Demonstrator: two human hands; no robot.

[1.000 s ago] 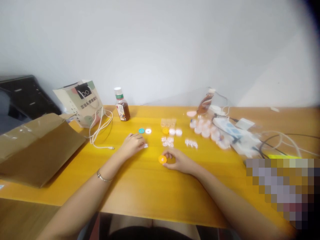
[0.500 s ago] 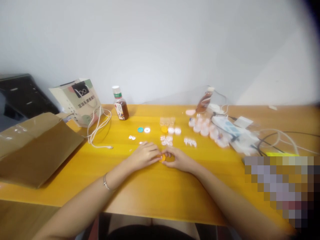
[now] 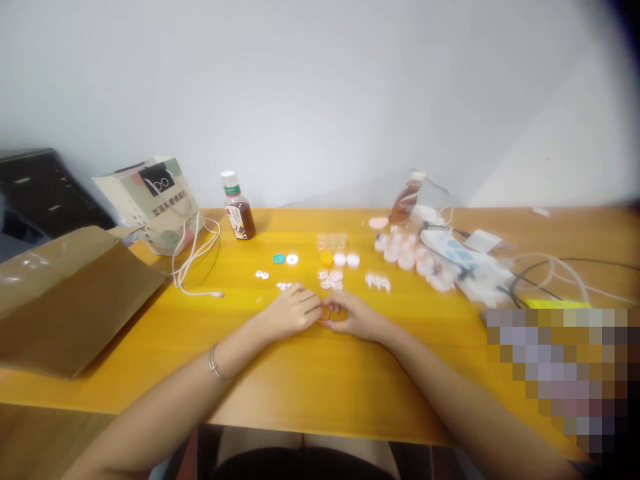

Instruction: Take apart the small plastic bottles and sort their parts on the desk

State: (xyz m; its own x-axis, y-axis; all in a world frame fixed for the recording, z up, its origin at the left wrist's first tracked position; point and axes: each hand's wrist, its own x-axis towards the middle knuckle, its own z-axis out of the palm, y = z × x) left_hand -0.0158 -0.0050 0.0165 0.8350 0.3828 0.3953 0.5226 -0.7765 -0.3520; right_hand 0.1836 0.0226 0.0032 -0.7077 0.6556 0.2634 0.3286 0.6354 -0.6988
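Low over the wooden table [image 3: 280, 393], my left hand [image 3: 294, 312] and my right hand [image 3: 356, 317] meet with bent fingers around a small orange round piece [image 3: 325, 313]. Both sets of fingertips pinch it, and the left fingers partly cover it. Just beyond the hands lie several small white pieces [image 3: 331, 280], with another cluster [image 3: 377, 282] to their right and a pair of white bits [image 3: 262, 274] at left. Further back are a teal ring [image 3: 279, 259], a white ring [image 3: 292, 259], a yellow disc [image 3: 327, 257], two white discs [image 3: 346, 260] and clear small containers [image 3: 332, 241].
A brown paper bag [image 3: 75, 300], a printed carrier bag [image 3: 160, 207] and a white cable [image 3: 193, 257] occupy the left. One dark-drink bottle [image 3: 241, 217] stands behind; another bottle [image 3: 406, 199] leans at right, near whitish containers [image 3: 407, 252] and a power strip [image 3: 450, 247].
The view has shifted slightly. The orange piece is a little more covered by my left fingers, and both hands stay together around it.
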